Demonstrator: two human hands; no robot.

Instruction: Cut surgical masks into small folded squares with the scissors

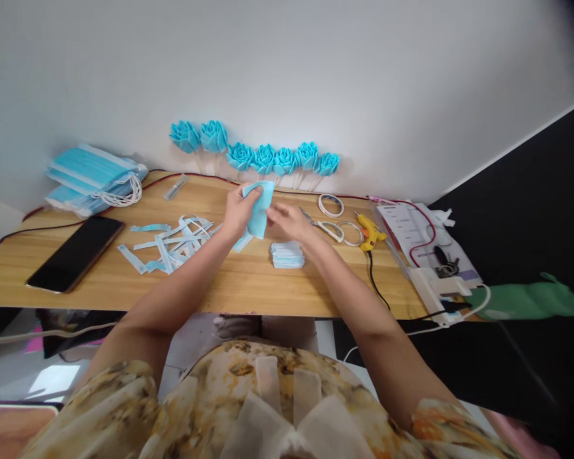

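A light blue piece of mask fabric [259, 213] is held up over the middle of the table. My left hand [239, 207] pinches its left side, thumb on the front face. At the right edge of the fabric, my right hand [289, 222] has its fingers closed together on it. Just below my right hand lies a small stack of cut mask pieces [287, 255]. To the left, cut-off mask strips and white ear loops [176, 242] lie in a loose heap. One short blue strip [242, 241] shows under the held fabric.
Several blue fabric roses [264, 159] on sticks lean along the wall. Packed face masks [93, 172] and a phone [76, 254] are at the left. Rightward are a tape roll [331, 205], scissors [332, 231], a yellow glue gun [370, 233] and a power strip [430, 293].
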